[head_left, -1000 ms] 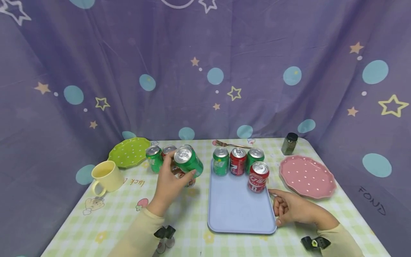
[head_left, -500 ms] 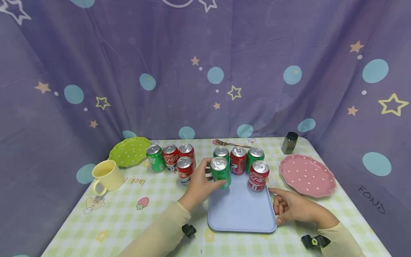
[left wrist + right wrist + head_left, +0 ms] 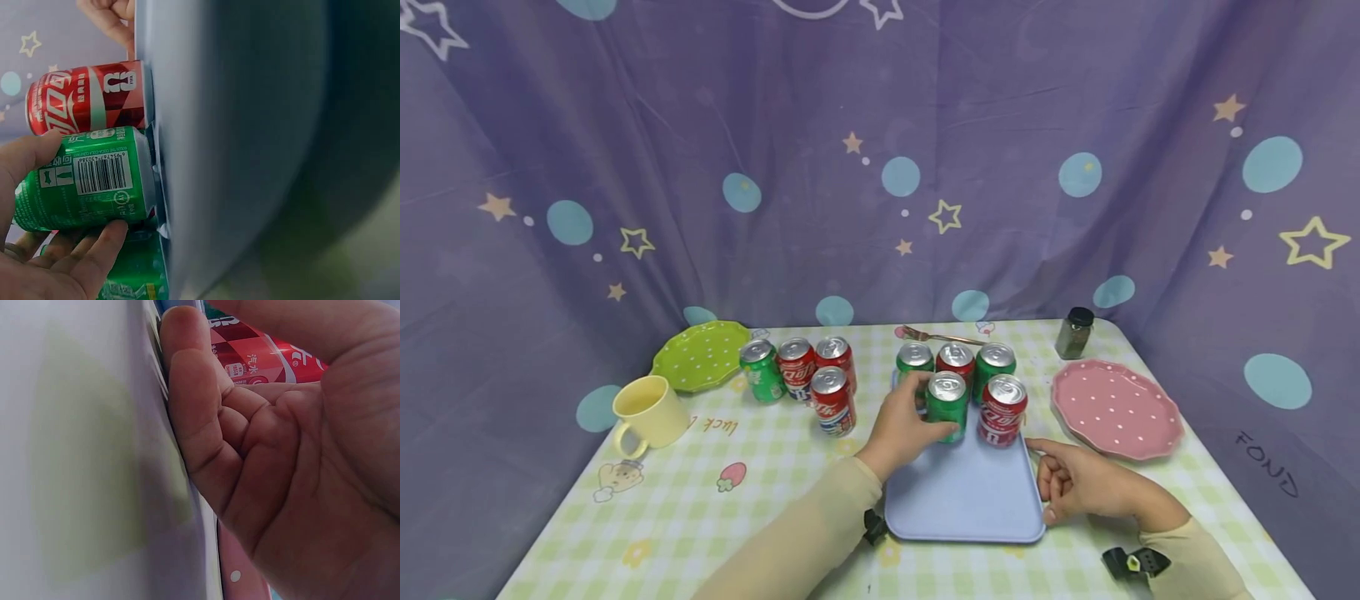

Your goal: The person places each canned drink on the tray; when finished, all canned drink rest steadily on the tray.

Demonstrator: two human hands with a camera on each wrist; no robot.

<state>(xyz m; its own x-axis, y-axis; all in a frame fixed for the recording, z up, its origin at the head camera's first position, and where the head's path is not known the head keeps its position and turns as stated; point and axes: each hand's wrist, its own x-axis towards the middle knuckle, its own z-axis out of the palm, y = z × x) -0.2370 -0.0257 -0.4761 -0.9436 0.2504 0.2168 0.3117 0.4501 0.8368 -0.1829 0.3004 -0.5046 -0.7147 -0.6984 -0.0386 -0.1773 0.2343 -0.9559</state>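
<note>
My left hand (image 3: 906, 425) grips a green soda can (image 3: 947, 408) upright over the blue tray (image 3: 962, 500), thumb and fingers on opposite sides. In the left wrist view, this can (image 3: 94, 178) has its base close to the tray surface. Right beside it stands a red cola can (image 3: 1002, 417). Behind them, on the tray's far end, a green can (image 3: 915, 358), a red can (image 3: 956, 358) and another green can (image 3: 996, 367) form a row. At the tray's right edge, my right hand (image 3: 1086, 483) touches the rim with index finger and thumb, its other fingers bent.
Left of the tray stand a green can (image 3: 763, 375) and red cans (image 3: 832, 404) in a group. A yellow mug (image 3: 655, 417) and green plate (image 3: 700, 358) are farther left. A fork (image 3: 940, 337) lies behind; a pink plate (image 3: 1116, 408) and spice jar (image 3: 1074, 335) are right.
My left hand has carried the green can rightward from the left group to over the tray, beside the red cola can, bringing it from tilted to upright. My right hand has stayed at the rim.
</note>
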